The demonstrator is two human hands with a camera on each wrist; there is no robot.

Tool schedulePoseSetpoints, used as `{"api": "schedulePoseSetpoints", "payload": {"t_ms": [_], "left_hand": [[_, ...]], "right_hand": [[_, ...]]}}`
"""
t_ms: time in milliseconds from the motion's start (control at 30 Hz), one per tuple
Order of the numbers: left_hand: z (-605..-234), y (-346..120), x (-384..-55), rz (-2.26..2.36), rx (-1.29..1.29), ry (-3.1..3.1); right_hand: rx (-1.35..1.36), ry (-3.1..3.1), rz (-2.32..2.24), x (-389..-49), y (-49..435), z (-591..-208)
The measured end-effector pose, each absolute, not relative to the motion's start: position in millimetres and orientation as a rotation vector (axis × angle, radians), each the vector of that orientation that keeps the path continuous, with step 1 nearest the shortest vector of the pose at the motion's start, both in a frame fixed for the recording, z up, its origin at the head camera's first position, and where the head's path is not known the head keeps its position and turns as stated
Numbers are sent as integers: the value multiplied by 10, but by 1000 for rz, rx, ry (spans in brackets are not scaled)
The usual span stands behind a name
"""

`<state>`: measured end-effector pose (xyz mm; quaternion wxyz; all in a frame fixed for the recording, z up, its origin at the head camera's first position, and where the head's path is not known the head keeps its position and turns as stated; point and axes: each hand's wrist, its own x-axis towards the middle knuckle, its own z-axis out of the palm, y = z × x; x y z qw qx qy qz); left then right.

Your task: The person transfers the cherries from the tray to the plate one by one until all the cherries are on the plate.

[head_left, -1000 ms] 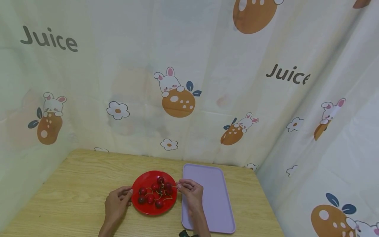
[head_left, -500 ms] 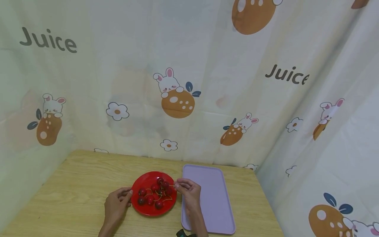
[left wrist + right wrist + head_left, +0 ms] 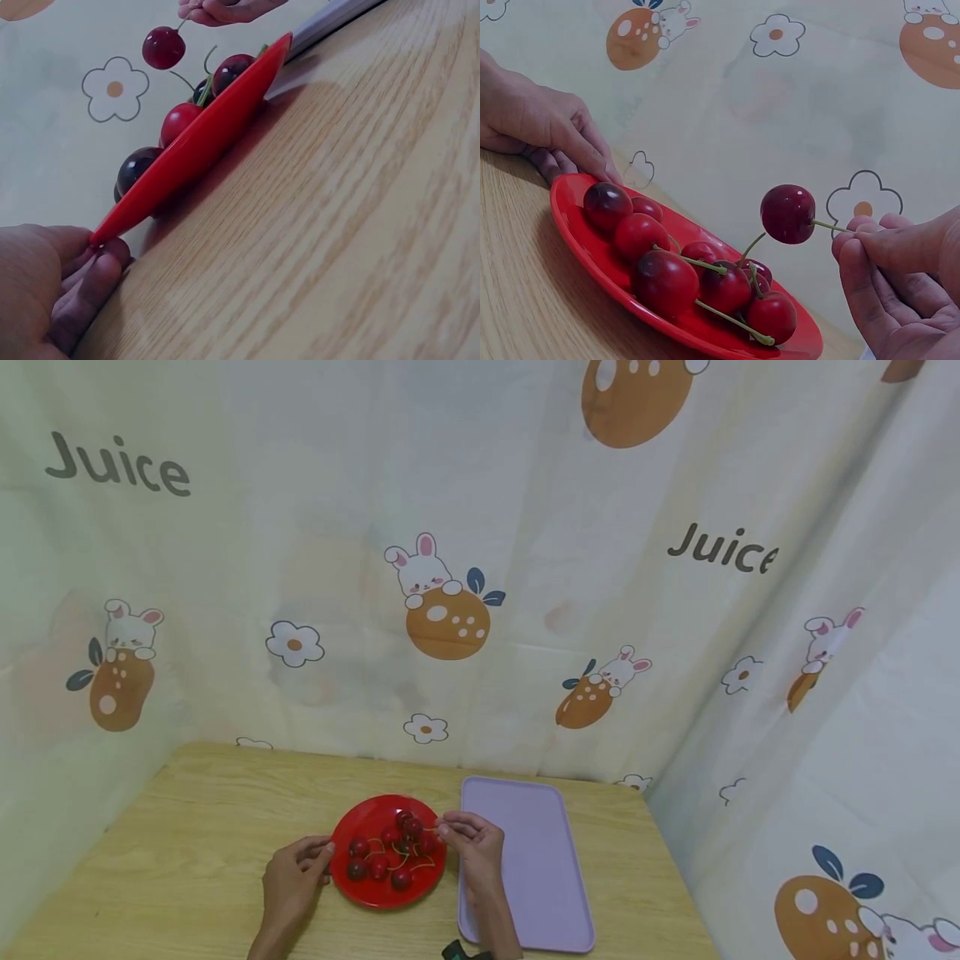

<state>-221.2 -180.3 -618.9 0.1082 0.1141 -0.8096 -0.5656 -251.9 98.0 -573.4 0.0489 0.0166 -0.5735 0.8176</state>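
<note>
A round red plate [image 3: 365, 820] holds several dark red cherries [image 3: 665, 283] with green stems. My left hand [image 3: 292, 878] pinches the plate's left rim between thumb and fingers, as the left wrist view shows close up. My right hand [image 3: 480, 852] pinches one cherry [image 3: 787, 214] by the tip of its stem. That cherry hangs out sideways from the fingertips, above the others and over the right part of the plate. In the left wrist view, the raised cherry [image 3: 163, 48] shows a gap above the plate.
A pale purple rectangular tray [image 3: 536, 868] lies right of the plate, partly under my right forearm. Both stand on a light wooden table [image 3: 210, 827]. A curtain [image 3: 337, 568] printed with rabbits and fruit encloses the back and sides.
My right hand has moved slightly left, carrying the cherry farther in over the plate. The left hand keeps its place on the rim. The head view has shifted a little.
</note>
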Motion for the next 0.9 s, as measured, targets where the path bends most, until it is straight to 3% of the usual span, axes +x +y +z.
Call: {"api": "schedulePoseSetpoints", "payload": {"t_ms": [900], "left_hand": [[-6198,-1817,-2193,-1634,302,-2368]], "right_hand": [[127,-1813,2456,-2636,821,-5742]]}}
